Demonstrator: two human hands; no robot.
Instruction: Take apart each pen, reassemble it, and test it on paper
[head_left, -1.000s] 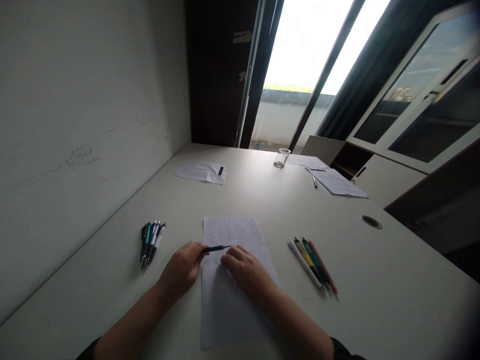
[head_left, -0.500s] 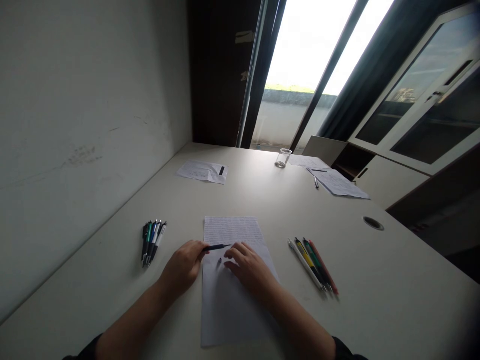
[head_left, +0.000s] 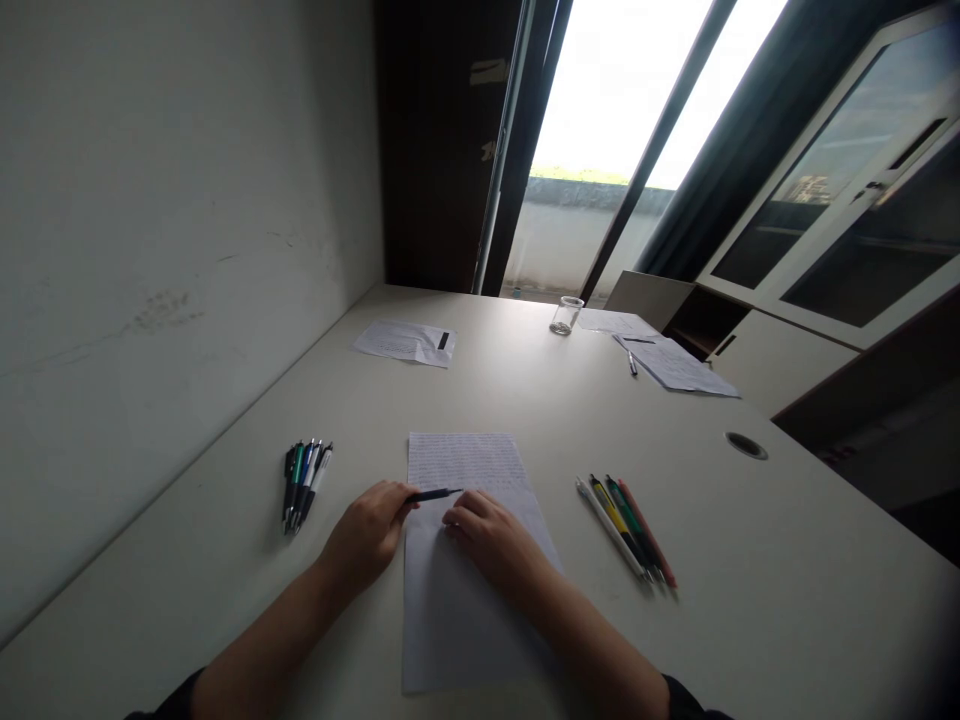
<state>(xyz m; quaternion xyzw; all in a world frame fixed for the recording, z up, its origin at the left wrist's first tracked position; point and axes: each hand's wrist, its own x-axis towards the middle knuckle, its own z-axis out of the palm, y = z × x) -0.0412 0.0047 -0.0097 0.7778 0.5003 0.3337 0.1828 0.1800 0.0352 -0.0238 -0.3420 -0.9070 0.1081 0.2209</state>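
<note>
My left hand (head_left: 369, 522) is closed around a dark pen (head_left: 433, 495), holding it level above the sheet of paper (head_left: 465, 620). The pen's thin end points right, with no cone-shaped tip on it. My right hand (head_left: 487, 530) rests over the paper just right of the pen, its thumb and fingers pinched together. They close on the small pen tip, which is almost wholly hidden by the fingers. Rows of handwriting cover the upper part of the paper; the lower part is blank.
Several pens (head_left: 304, 487) lie bunched at the left, and several more pens (head_left: 626, 530) lie side by side at the right. Farther back are a creased paper (head_left: 405, 342), a glass (head_left: 566, 316), a stack of papers (head_left: 679, 365) and a pen (head_left: 632, 364). A wall (head_left: 187, 250) borders the left side.
My right hand has moved slightly left and its fingers have closed on the small pen tip that lay on the paper. My left hand and the pen have stayed in place.
</note>
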